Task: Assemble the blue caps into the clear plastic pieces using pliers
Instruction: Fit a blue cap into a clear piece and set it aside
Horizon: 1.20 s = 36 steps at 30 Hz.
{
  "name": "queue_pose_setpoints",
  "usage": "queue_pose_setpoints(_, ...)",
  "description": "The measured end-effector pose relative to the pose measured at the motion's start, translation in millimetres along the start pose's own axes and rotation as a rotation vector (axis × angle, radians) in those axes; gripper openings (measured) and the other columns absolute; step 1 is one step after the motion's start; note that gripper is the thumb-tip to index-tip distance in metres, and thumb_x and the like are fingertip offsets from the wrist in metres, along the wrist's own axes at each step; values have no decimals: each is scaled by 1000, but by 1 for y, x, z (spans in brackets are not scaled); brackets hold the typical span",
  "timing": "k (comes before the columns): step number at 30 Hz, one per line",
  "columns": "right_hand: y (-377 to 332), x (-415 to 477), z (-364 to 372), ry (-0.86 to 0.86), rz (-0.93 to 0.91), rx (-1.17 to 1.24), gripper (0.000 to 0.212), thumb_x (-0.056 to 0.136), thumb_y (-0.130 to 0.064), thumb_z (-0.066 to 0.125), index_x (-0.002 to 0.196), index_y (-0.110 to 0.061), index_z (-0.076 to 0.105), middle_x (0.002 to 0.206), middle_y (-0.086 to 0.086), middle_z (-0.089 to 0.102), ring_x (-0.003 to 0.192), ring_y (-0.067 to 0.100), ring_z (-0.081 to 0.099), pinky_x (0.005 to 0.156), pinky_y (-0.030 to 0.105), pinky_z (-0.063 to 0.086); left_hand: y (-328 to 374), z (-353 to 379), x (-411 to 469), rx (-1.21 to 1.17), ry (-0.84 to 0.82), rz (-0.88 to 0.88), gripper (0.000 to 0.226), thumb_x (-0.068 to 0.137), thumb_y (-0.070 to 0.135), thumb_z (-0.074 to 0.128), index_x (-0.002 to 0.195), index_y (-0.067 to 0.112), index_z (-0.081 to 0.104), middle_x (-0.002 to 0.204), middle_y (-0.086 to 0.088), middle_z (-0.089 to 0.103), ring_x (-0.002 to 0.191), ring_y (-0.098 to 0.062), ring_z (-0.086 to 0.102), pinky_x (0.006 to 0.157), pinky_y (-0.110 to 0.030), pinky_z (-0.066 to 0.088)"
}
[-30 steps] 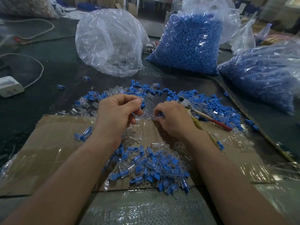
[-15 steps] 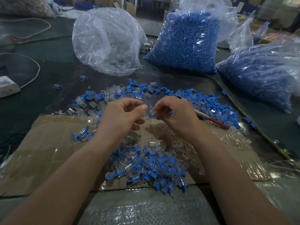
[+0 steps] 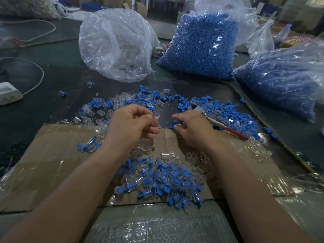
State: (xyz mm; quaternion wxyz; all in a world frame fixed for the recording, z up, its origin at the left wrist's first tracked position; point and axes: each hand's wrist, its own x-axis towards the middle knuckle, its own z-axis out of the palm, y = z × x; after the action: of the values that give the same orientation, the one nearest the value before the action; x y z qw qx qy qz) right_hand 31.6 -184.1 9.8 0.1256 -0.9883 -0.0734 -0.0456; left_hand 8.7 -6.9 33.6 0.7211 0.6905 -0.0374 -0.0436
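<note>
My left hand (image 3: 133, 125) pinches a clear plastic piece (image 3: 156, 116) between thumb and forefinger, above the far edge of the cardboard. My right hand (image 3: 191, 130) is a short way to its right, its fingertips closed on a blue cap (image 3: 173, 125) at the edge of the loose pile. The pliers (image 3: 219, 123), with a red handle, lie on the loose blue caps (image 3: 233, 116) just behind my right hand. Loose clear pieces (image 3: 98, 116) are scattered to the left. A heap of assembled blue-and-clear pieces (image 3: 163, 181) sits between my forearms.
A flattened cardboard sheet (image 3: 52, 163) covers the dark table. At the back stand a clear bag of clear pieces (image 3: 115, 46) and two bags of blue caps (image 3: 199, 46) (image 3: 284, 79). A white power block (image 3: 8, 92) with a cable lies far left.
My hands were together in the middle half a second ago. They have parted: the right hand has dropped to the loose caps, while the left still holds the clear piece.
</note>
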Motion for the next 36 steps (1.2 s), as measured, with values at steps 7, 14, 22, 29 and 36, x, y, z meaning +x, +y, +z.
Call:
queue_pose_setpoints(7, -1, 6, -1, -53, 0, -41, 23, 90, -31, 54, 111, -28, 63, 90, -5, 39, 92, 14, 40, 77, 27, 32, 1, 0, -1, 11, -2, 4, 12, 85, -5, 56, 79, 5, 58, 56, -1, 66, 49, -9, 62, 47, -18, 52)
queue_pose_setpoints(14, -1, 3, -1, -24, -49, 34, 18, 88, -24, 58, 104, -21, 65, 99, -3, 56, 85, 8, 43, 74, 25, 35, -2, -1, 0, 17, -2, -3, 11, 85, -3, 56, 80, 6, 59, 58, -1, 68, 51, -10, 63, 48, -19, 53)
queue_pose_setpoints(22, -10, -1, -4, 36, -202, 96, 33, 88, -31, 57, 119, -19, 58, 119, -3, 59, 108, 11, 50, 88, 19, 28, -1, -2, 0, 14, 23, 15, 11, 84, -2, 57, 79, 8, 59, 59, -2, 67, 50, -10, 63, 46, -17, 50)
queue_pose_setpoints(29, -14, -2, -3, -35, -219, 120, 33, 87, -16, 59, 120, -19, 61, 114, -1, 64, 95, 8, 53, 81, 18, 34, -1, -2, 0, 17, 18, 12, 12, 84, -3, 57, 78, 7, 59, 57, 0, 67, 49, -9, 63, 45, -17, 51)
queue_pose_setpoints(36, -11, -4, -11, 224, -67, 405, 21, 74, -18, 73, 94, -14, 70, 78, -18, 55, 67, -8, 50, 65, 0, 37, -2, -1, 0, 28, 9, 6, 11, 84, -2, 58, 79, 8, 59, 59, -1, 67, 51, -10, 64, 47, -19, 52)
